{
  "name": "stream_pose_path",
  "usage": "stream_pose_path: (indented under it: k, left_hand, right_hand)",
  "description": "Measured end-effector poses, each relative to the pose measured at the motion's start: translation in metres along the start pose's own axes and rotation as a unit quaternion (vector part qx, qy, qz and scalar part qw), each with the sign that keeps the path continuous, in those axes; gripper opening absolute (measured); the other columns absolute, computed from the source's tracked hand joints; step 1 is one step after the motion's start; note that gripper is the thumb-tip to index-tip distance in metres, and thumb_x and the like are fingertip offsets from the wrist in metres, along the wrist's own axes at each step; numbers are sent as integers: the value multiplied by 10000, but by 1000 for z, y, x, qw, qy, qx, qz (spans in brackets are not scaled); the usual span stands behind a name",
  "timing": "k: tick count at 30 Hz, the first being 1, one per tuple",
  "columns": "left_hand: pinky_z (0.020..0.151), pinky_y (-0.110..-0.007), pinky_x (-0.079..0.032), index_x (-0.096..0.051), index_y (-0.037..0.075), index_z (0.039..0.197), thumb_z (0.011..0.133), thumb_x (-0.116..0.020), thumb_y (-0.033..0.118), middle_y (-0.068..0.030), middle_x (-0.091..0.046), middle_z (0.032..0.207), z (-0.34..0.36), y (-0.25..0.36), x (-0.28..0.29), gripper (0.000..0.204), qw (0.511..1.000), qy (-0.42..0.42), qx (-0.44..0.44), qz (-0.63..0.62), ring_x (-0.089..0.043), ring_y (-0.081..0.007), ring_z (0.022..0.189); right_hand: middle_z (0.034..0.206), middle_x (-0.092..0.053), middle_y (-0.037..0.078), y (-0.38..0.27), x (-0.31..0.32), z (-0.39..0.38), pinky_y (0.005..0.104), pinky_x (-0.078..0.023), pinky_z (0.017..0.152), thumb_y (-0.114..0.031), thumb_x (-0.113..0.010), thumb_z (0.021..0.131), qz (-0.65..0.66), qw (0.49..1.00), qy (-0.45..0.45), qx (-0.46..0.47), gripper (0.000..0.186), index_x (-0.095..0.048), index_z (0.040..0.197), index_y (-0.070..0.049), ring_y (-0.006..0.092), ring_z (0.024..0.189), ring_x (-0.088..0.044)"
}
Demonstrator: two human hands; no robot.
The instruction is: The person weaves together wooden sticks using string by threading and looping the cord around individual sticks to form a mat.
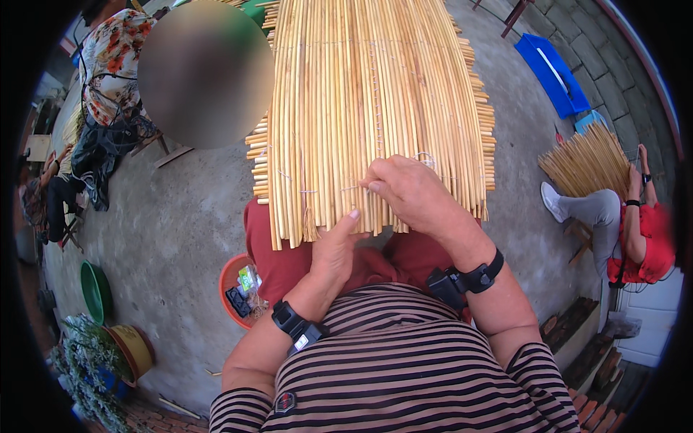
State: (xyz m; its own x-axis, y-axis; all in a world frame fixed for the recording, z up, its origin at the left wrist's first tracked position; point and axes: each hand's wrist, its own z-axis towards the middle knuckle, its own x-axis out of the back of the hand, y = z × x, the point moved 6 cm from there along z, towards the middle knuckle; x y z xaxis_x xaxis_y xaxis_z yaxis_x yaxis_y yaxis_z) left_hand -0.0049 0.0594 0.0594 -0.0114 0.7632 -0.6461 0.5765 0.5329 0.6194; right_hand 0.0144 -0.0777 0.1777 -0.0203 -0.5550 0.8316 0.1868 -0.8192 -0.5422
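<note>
A mat of pale reed stalks [325, 94] lies over my knees, its stalks running away from me, with more stalks laid crosswise underneath and poking out at both sides. A line of white stitches [376, 86] runs down its middle. My right hand [413, 193] is closed in a pinch at the near part of the mat, on a thin white thread [351, 188] that reaches its fingertips. A loop of thread [426, 158] shows beside its knuckles. My left hand [335, 249] holds the mat's near edge, thumb on top; its other fingers are mostly hidden below.
An orange basin [229, 283] with small items stands by my left leg. Farther left are a green basin [96, 292] and a potted plant [86, 353]. Other people sit at left and right; the right one holds a reed mat [588, 162]. A blue tray [552, 76] lies far right.
</note>
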Motion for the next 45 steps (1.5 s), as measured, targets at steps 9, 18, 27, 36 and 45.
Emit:
stream_pose_path:
  k: [9, 18, 27, 36, 45]
  left_hand:
    - [834, -385, -531, -476, 75, 1249, 853, -625, 50, -68, -596, 1132, -1, 2, -1, 424, 999, -6, -25, -25, -599, -193, 1018]
    - [888, -414, -518, -452, 79, 1276, 848, -614, 0, -81, -585, 1168, 2, 2, 5, 464, 998, -25, -27, -55, -588, -205, 1065]
    - [830, -406, -532, -450, 64, 1280, 882, -631, 140, -89, -574, 1183, -3, 1, -1, 444, 996, -85, 31, 7, -590, -216, 1041]
    - [775, -383, -548, -514, 40, 1219, 885, -620, 129, -73, -594, 1113, -9, -5, -15, 361, 994, -87, 42, 50, -600, -196, 980]
    - [635, -291, -595, -523, -37, 1184, 881, -565, 30, -152, -643, 999, -3, 0, -17, 313, 994, -81, 22, 66, -681, -256, 797]
  right_hand:
    - [750, -548, 137, -4, 0, -8, 444, -454, 675, -158, -575, 874, 35, 997, 64, 36, 105, -573, 880, -54, 337, 762, -559]
    - [725, -577, 120, -8, 32, -15, 379, -458, 615, -118, -596, 844, 145, 980, 118, -71, 99, -572, 805, -30, 287, 692, -582]
    - [623, -613, 113, -5, 9, -26, 374, -470, 525, -169, -655, 804, -15, 992, 44, -113, 108, -634, 784, -65, 275, 557, -608]
    - [730, -674, 88, -1, -8, -29, 351, -521, 570, -227, -638, 830, -16, 992, 114, -45, 128, -702, 869, -124, 260, 643, -656]
    - [739, -670, 134, -3, 9, -22, 398, -529, 619, -179, -584, 833, -13, 995, 42, -89, 163, -708, 900, -97, 300, 659, -652]
